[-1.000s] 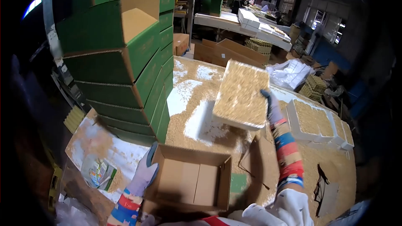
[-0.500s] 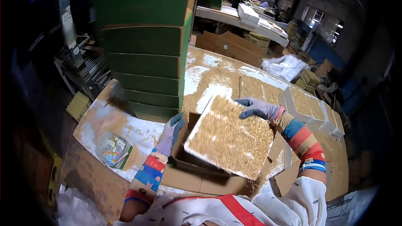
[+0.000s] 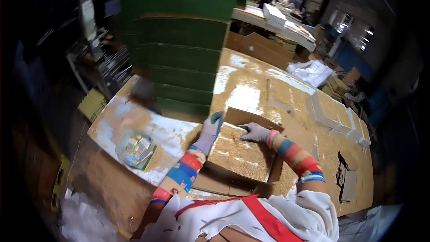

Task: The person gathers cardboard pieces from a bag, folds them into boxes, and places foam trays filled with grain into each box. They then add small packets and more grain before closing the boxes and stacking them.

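Observation:
A shallow white tray (image 3: 237,153) filled with tan, crumbly material sits inside an open cardboard box (image 3: 224,183), slightly askew. At the box's left wall is my left hand (image 3: 208,135) in a grey-tipped glove, its fingers extended upward beside the tray's left edge. My right hand (image 3: 257,133), gloved too, rests at the far side of the tray. Its fingers are spread, with the tips touching the tan fill. The undersides of both hands are hidden. Colourful striped sleeves cover both forearms.
A tall stack of green boxes (image 3: 183,62) stands beyond my left hand. A clear tub of small packets (image 3: 136,150) lies at left. More filled white trays (image 3: 329,112) line the right side. Tan crumbs litter the worktable (image 3: 244,98). A black-edged opening or object (image 3: 342,177) is at right.
The filled tray went from tilted above the box, held by my right hand, down into it. Both hands are now closer together at the box, and the camera view has shifted.

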Motion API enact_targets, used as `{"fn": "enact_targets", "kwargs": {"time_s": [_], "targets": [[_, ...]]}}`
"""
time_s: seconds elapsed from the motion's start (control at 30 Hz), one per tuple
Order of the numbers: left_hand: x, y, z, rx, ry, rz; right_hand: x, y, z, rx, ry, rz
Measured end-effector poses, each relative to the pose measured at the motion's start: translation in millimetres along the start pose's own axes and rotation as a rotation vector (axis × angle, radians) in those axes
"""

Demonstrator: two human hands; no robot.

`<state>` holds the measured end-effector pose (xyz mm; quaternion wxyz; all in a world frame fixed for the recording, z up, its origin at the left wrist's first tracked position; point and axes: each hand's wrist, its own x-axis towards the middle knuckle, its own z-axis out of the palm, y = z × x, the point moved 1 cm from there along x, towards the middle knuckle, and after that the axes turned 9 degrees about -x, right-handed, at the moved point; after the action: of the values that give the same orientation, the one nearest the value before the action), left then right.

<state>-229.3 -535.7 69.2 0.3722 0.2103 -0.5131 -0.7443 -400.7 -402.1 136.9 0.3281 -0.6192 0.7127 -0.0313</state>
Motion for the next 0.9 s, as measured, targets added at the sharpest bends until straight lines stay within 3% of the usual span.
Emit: {"fn": "enact_targets", "kwargs": {"time_s": [0.03,0.07,0.13,0.2,0.27,0.33,0.37,0.47,0.53,0.57,0.6,0.63,0.7,0.73,0.77,0.8,0.83,0.87,0.9], "targets": [[-6,7,4,0.021,-0.005,0.081,-1,21,21,-0.188,0.29,-0.132],[-6,12,9,0.045,0.005,0.164,-20,1,27,-0.409,0.472,-0.054],[1,6,13,-0.036,-0.07,0.002,-62,-67,5,-0.846,0.654,-0.228],[2,-1,23,0.034,-0.056,-0.005,-77,-73,5,-0.68,0.52,0.063],[-3,3,19,0.037,-0.108,-0.025,-85,-62,9,-0.777,-0.119,0.21],[-11,11,-5,-0.108,-0.172,0.089,-85,1,48,-0.448,-0.197,-0.123],[-19,15,-26,0.05,-0.021,0.215,-83,13,67,-0.617,-0.092,-0.074],[-62,49,-139,0.652,0.44,0.518,-80,13,68,-0.613,-0.035,-0.104],[-96,58,-236,1.068,0.671,0.476,-86,-40,37,-0.457,-0.15,0.067],[-110,58,-278,1.27,0.713,0.377,-94,1,41,-0.229,0.034,-0.039],[-115,54,-318,1.436,0.704,0.246,-107,-6,19,0.037,0.209,-0.101],[-116,42,-356,1.544,0.644,0.096,-124,-18,2,0.454,0.395,0.064],[-114,13,-410,1.613,0.479,-0.141,-158,24,-18,0.528,0.919,0.023],[-108,19,-412,1.573,0.445,-0.218,-173,45,-22,0.602,1.063,0.109],[-101,37,-382,1.665,0.486,-0.264,-187,83,-16,0.455,1.109,0.287],[-102,37,-380,1.673,0.446,-0.211,-198,126,-4,0.309,1.136,0.457],[-106,54,-343,1.429,0.473,-0.192,-207,155,15,0.065,0.952,0.684],[-99,55,-349,1.484,0.472,-0.251,-214,177,34,-0.175,0.741,0.891],[-98,62,-341,1.532,0.45,-0.24,-214,186,51,-0.281,0.607,0.95]]}}
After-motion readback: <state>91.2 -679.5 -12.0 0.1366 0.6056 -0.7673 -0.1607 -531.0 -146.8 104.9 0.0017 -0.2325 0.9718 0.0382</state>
